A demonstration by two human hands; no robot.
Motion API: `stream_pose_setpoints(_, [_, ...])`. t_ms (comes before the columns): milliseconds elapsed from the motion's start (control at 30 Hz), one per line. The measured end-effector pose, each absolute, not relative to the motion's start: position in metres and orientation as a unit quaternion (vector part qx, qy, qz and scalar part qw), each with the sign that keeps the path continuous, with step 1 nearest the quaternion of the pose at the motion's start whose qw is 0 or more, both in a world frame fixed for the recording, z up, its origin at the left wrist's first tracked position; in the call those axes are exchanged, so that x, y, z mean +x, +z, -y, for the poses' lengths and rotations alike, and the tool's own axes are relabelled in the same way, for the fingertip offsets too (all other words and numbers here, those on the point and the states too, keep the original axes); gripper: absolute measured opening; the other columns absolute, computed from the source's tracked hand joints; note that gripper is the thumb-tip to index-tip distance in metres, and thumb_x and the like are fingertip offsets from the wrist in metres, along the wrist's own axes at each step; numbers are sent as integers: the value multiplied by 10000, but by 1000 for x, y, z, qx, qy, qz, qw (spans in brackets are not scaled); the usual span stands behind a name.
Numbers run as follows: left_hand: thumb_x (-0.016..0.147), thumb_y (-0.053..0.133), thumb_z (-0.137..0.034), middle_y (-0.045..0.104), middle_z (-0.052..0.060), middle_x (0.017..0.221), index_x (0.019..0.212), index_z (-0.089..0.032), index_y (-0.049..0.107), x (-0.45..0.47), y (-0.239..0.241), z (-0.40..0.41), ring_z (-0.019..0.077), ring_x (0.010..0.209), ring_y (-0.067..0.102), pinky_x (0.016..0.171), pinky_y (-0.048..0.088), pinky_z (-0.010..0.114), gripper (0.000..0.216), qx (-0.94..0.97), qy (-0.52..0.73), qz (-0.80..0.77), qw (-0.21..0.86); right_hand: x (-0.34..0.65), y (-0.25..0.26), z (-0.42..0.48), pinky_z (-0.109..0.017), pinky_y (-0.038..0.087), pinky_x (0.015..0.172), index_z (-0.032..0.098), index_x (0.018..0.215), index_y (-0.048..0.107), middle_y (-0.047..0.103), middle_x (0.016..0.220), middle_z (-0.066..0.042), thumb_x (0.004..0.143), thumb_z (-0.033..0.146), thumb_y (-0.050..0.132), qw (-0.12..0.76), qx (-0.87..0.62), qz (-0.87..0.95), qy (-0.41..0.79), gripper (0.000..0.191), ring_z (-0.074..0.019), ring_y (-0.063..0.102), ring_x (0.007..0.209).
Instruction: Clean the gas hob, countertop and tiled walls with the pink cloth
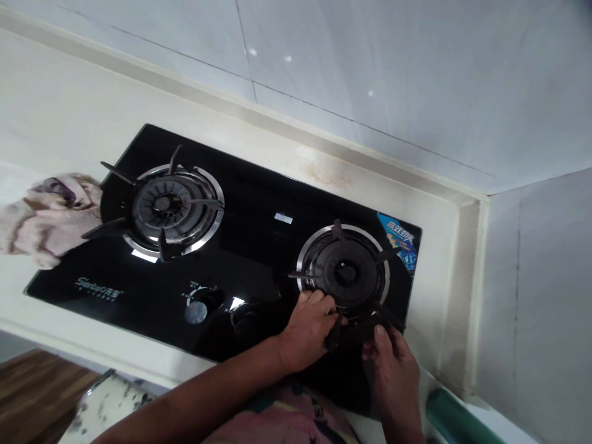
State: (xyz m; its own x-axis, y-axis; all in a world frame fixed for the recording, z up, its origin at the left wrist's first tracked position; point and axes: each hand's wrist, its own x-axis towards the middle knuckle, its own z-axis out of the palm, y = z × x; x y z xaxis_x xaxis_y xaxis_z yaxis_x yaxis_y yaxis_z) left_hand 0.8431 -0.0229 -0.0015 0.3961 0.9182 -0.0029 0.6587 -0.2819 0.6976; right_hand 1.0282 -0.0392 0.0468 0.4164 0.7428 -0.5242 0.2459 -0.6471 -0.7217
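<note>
The tiled wall (324, 61) rises behind my work and turns a corner on my right, so room is tight on that side. The pale counter (55, 111) runs along it with a raised edge at the back; its broadest open stretch lies to the far left. Set into it, slanting across in front of me, is the glossy black glass stove (250, 246), its right edge near the corner, with smooth bare glass in the middle between the burners. A crumpled cloth (65, 216) lies at the stove's left end, overlapping the glass. The left burner (161, 202) is well apart from my hands; the right burner (356, 277) is just beyond my fingers. The dark pot stand (356, 333) is around that burner, its front part reaching toward me between my two hands. My left hand (309, 327) is curled tight on it at the front left, beside a prong that sticks out past my fingers. My right hand (395, 364) pinches it at the front right, thumb near the fingertips. A blue sticker (398, 243) marks the stove's back right corner; a round knob (196, 311) sits left of my left hand.
</note>
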Motion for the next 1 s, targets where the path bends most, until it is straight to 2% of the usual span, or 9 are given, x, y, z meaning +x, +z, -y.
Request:
stream_pose_setpoints(267, [1003,643,-393,654,43,973,907,-235,727,843,2,20,205,944,508,826,344,414,203,776,198,-506,320,1041,51,37,-376,543,698,252,834,723,757,759,-70,806,913,550,183,-802,410,395,683,-275,702,740])
stream_pose_setpoints(433, [992,652,-345,638,43,984,934,-253,736,843,4,20,212,965,498,830,348,406,138,780,193,-503,319,1043,52,34,-391,550,692,262,802,698,762,767,-84,804,941,498,159,-802,428,387,707,-284,710,722])
stream_pose_setpoints(667, [987,653,-314,651,49,1006,971,-251,752,843,1,21,222,978,497,845,339,425,118,778,202,-498,324,1047,54,32,-388,559,692,249,776,698,747,737,-83,853,881,507,149,-794,444,388,665,-278,711,712])
stream_pose_setpoints(833, [995,644,-310,659,42,1011,949,-240,754,844,-2,22,221,977,486,860,325,427,138,781,205,-494,321,1055,52,31,-368,570,678,232,854,700,747,761,-75,869,841,526,132,-790,444,401,634,-246,691,666])
stream_pose_setpoints(1000, [1017,616,-312,660,35,1015,922,-228,745,845,-5,23,207,969,479,871,311,421,181,779,221,-494,316,1065,40,28,-370,481,624,257,777,610,687,697,-90,990,694,333,38,-768,550,326,559,-255,648,644])
